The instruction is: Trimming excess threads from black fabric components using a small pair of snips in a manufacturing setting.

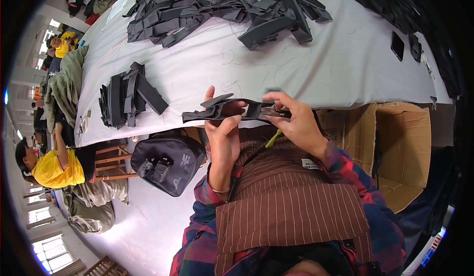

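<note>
A folded dark grey fabric strip (210, 113) stretches between my hands over the table's near edge. My left hand (223, 136) grips it, thumb in front and fingers behind, one finger pointing up. At the strip's right end, my right hand (299, 123) is closed around what looks like a small pair of thread snips (277, 112), mostly hidden by the fingers. The raised index finger is slightly blurred. Below that hand hangs a yellow-green tab (273, 138) beside a dark cord.
A small stack of grey strips (129, 95) lies left on the white-covered table (197, 71); a large heap (197, 9) lies farther back. A phone (397, 45) rests at right. Below are a cardboard box (402, 152) and a black backpack (168, 160). People in yellow sit at left.
</note>
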### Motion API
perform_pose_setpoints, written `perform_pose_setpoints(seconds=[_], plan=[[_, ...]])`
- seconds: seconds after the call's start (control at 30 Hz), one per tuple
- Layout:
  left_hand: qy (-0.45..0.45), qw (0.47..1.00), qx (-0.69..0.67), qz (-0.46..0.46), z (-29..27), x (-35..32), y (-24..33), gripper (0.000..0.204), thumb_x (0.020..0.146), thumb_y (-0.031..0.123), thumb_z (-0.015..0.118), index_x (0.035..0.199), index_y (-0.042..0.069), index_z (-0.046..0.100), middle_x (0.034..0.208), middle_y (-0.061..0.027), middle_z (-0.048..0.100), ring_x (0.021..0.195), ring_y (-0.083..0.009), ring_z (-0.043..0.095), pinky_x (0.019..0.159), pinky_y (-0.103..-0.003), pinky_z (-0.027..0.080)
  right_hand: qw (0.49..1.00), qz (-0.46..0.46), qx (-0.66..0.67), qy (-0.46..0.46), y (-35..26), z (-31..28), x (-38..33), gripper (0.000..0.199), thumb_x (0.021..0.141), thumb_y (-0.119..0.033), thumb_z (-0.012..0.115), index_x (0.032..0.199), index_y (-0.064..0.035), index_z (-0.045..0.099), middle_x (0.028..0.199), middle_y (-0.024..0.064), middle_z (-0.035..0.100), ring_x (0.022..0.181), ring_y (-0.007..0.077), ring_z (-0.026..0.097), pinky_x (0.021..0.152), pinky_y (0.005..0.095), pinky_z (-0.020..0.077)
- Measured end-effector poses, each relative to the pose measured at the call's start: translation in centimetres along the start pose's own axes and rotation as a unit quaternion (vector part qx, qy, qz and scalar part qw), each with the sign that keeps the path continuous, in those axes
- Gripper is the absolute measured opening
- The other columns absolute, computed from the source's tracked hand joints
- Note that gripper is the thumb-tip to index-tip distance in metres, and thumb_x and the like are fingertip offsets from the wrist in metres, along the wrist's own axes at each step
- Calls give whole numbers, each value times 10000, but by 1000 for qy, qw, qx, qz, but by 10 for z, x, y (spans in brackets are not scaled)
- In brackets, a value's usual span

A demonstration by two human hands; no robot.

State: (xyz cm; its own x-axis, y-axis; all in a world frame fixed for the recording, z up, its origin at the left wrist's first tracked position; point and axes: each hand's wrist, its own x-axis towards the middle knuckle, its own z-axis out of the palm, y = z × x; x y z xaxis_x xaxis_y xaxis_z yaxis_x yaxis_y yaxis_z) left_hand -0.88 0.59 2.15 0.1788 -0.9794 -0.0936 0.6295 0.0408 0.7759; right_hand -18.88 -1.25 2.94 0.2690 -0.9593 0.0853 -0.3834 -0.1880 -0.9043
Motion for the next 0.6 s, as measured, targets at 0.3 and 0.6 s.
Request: perform_pose_setpoints(seconds=[0.3,0.6], plan=[[-10,985,120,126,7,-3,0,889,692,-68,604,1479,20,201,1159,-142,610,896,-106,483,797,-222,413,989,-86,-104,60,-14,-3,-6,248,849,-138,672,1089,-86,641,921,97,631,815,276,616,727,329,485],[-28,960,211,181,7,-8,-7,870,711,-103,629,1472,24,228,1152,-142,613,907,-119,491,764,-220,431,984,-84,-126,97,-18,1,-6,139,845,-140,674,971,-81,686,857,71,670,769,261,637,658,332,490]])
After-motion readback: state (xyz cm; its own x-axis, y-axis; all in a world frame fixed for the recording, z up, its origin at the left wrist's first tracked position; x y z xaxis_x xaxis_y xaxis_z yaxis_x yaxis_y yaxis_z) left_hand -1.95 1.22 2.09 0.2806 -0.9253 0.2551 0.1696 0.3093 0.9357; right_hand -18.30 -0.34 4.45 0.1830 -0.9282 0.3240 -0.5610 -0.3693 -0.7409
